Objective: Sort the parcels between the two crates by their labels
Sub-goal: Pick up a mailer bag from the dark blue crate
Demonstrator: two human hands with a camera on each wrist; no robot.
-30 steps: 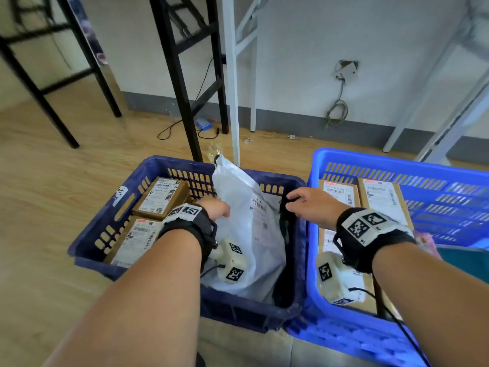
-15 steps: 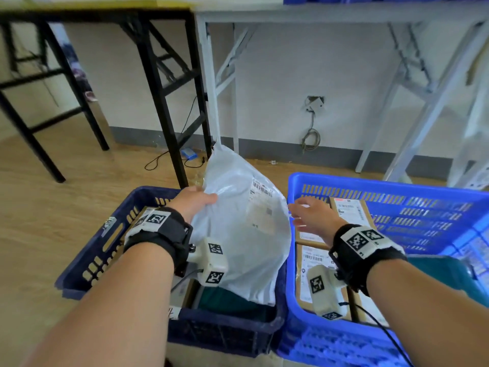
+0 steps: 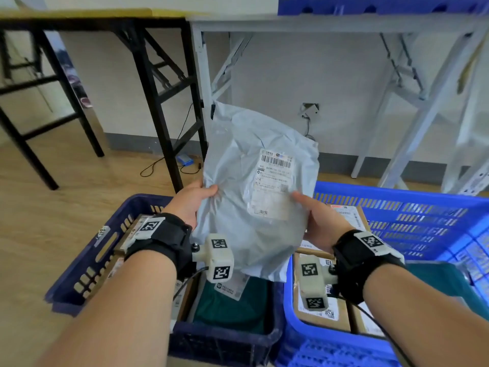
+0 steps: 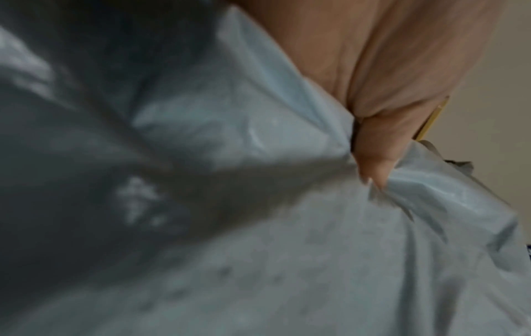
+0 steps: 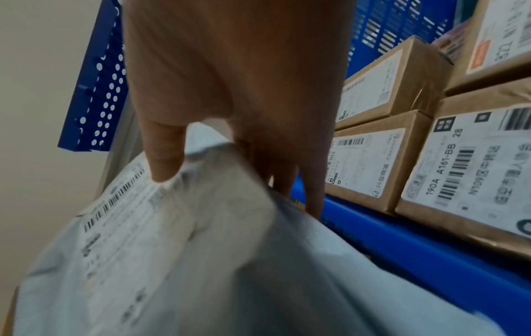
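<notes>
I hold a grey plastic mailer bag (image 3: pixel 246 186) upright above the gap between the two crates, its white label (image 3: pixel 272 181) facing me. My left hand (image 3: pixel 194 200) grips its left edge, thumb on the front (image 4: pixel 370 145). My right hand (image 3: pixel 315 213) grips its right edge, thumb on the label (image 5: pixel 165 156) and fingers behind. Below left is the dark blue crate (image 3: pixel 87 263) with brown boxes and a green bag (image 3: pixel 232 305). At the right, the bright blue crate (image 3: pixel 423 215) holds labelled brown boxes (image 5: pixel 373 159).
A black table frame (image 3: pixel 156 96) and a white table frame (image 3: pixel 206 83) stand on the wooden floor behind the crates. Cables (image 3: pixel 164 165) lie by the wall. A teal item (image 3: pixel 436 282) sits in the bright blue crate beside my right forearm.
The mailer bag has been lifted out of the dark blue crate to chest height. My right hand moved from the crate rim onto the bag's right edge and now grips it.
</notes>
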